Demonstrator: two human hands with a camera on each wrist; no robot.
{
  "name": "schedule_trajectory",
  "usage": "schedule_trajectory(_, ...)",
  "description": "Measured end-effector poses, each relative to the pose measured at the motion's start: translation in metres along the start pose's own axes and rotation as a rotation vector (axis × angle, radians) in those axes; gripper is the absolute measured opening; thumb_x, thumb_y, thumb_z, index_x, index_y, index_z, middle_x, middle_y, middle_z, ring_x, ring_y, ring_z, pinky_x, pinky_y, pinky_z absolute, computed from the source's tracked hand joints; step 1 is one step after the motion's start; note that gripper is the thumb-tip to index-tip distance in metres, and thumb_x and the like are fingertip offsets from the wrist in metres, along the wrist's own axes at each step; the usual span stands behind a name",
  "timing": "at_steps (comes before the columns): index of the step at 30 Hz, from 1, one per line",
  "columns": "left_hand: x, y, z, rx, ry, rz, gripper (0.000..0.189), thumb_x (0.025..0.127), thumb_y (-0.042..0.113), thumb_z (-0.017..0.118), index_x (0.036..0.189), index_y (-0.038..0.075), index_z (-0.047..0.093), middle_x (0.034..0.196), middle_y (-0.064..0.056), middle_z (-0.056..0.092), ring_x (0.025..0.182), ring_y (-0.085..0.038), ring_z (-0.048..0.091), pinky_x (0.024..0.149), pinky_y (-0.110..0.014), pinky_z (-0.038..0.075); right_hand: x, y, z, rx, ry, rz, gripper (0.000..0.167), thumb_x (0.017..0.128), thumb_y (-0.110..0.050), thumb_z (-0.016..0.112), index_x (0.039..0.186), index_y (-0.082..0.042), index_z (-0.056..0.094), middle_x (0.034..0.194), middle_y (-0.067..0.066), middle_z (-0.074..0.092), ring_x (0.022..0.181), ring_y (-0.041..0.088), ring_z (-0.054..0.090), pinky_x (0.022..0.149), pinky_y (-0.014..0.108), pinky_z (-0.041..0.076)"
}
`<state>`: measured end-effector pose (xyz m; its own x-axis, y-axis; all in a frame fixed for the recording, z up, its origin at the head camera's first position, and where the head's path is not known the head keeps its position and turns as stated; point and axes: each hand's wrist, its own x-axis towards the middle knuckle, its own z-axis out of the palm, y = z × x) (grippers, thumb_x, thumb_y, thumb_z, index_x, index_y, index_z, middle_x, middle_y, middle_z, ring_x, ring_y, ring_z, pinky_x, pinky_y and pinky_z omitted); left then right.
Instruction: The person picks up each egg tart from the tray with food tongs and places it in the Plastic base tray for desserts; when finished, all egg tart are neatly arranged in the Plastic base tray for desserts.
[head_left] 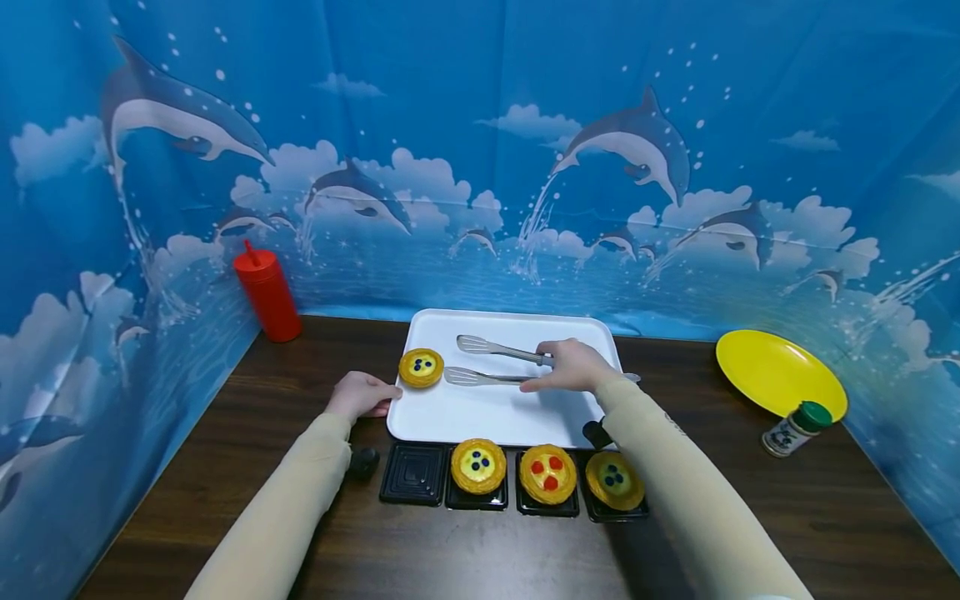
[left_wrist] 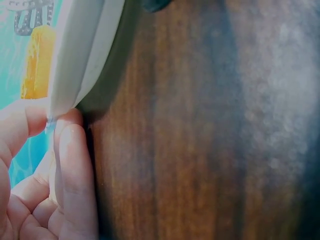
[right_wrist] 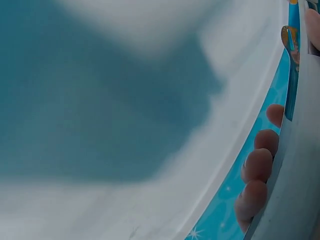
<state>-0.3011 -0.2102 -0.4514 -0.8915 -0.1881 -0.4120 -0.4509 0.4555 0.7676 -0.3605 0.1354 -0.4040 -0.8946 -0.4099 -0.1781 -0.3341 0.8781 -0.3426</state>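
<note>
My left hand (head_left: 362, 395) pinches the left rim of a white tray (head_left: 465, 421); in the left wrist view, the thumb lies on one side of the rim and curled fingers (left_wrist: 75, 165) on the other. Over the tray's right half, my right hand (head_left: 576, 365) grips the handle of the upper metal whisk (head_left: 495, 346). Fingers (right_wrist: 257, 165) curl beside a pale handle-like bar in the right wrist view. Below it lies a second whisk (head_left: 468, 377), its handle passing under the hand. One egg tart (head_left: 421, 367) with dark berries sits at the tray's left end.
In front of the tray stand black square holders, the leftmost holder (head_left: 412, 473) bare, the others bearing a berry tart (head_left: 478, 467), a red-topped tart (head_left: 548, 474) and another tart (head_left: 615, 481). A red cup (head_left: 267, 296), yellow plate (head_left: 776, 371) and green-capped shaker (head_left: 795, 429) flank them.
</note>
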Motion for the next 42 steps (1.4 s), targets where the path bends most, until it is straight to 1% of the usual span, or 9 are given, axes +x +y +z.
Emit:
schedule_trajectory(8,0.003,-0.001,-0.001,0.007,0.007,-0.015,0.034,0.086,0.025,0.069,0.104,-0.003,0.067,0.075,-0.007,0.062,0.057,-0.010,0.060,0.060,-0.016,0.051,0.014,-0.007,0.011,-0.027,0.005,-0.021,0.085,0.066,-0.070,0.070,0.129,-0.015,0.057,0.121,0.008,0.062,0.105,0.024,0.059,0.085,0.043,0.051)
schedule_trajectory(13,0.004,-0.002,0.000,-0.001,0.004,-0.005,0.034,0.086,0.024,0.069,0.106,-0.005,0.067,0.075,-0.007,0.063,0.057,-0.010,0.060,0.060,-0.017,0.052,0.018,-0.015,0.016,-0.026,-0.006,-0.016,0.084,0.066,-0.068,0.071,0.130,-0.016,0.056,0.122,0.007,0.061,0.105,0.024,0.058,0.085,0.042,0.051)
schedule_trajectory(17,0.003,-0.003,0.001,0.002,0.014,-0.007,0.034,0.086,0.024,0.069,0.105,-0.005,0.067,0.075,-0.007,0.063,0.057,-0.010,0.060,0.059,-0.016,0.052,0.021,-0.021,0.018,-0.041,-0.015,-0.018,0.084,0.066,-0.068,0.071,0.131,-0.017,0.056,0.121,0.006,0.061,0.104,0.023,0.058,0.085,0.040,0.051)
schedule_trajectory(25,0.005,-0.003,0.001,0.012,0.018,-0.007,0.034,0.086,0.024,0.070,0.104,-0.004,0.067,0.075,-0.008,0.063,0.057,-0.011,0.060,0.059,-0.017,0.052,0.024,-0.029,0.019,-0.065,-0.008,-0.045,0.084,0.065,-0.069,0.070,0.129,-0.015,0.057,0.117,0.006,0.063,0.102,0.023,0.059,0.084,0.041,0.051)
schedule_trajectory(31,0.005,-0.002,0.001,0.006,0.012,-0.007,0.033,0.086,0.024,0.070,0.104,-0.004,0.068,0.073,-0.007,0.064,0.056,-0.010,0.060,0.059,-0.017,0.052,0.026,-0.036,0.023,-0.057,-0.012,-0.020,0.085,0.066,-0.067,0.071,0.131,-0.014,0.056,0.120,0.007,0.062,0.105,0.024,0.058,0.087,0.041,0.050)
schedule_trajectory(37,0.004,-0.002,0.000,0.007,0.016,-0.009,0.033,0.086,0.025,0.070,0.103,-0.003,0.068,0.072,-0.006,0.063,0.056,-0.010,0.060,0.059,-0.017,0.052,0.027,-0.042,0.026,-0.071,-0.022,0.003,0.086,0.067,-0.068,0.071,0.132,-0.014,0.055,0.123,0.007,0.061,0.107,0.024,0.058,0.089,0.042,0.050)
schedule_trajectory(42,0.004,-0.001,0.000,0.010,0.014,-0.009,0.033,0.085,0.025,0.070,0.103,-0.003,0.068,0.072,-0.006,0.063,0.055,-0.010,0.060,0.058,-0.017,0.052,0.026,-0.042,0.027,-0.034,-0.023,0.022,0.086,0.067,-0.067,0.072,0.132,-0.014,0.055,0.125,0.008,0.060,0.110,0.025,0.057,0.091,0.043,0.049)
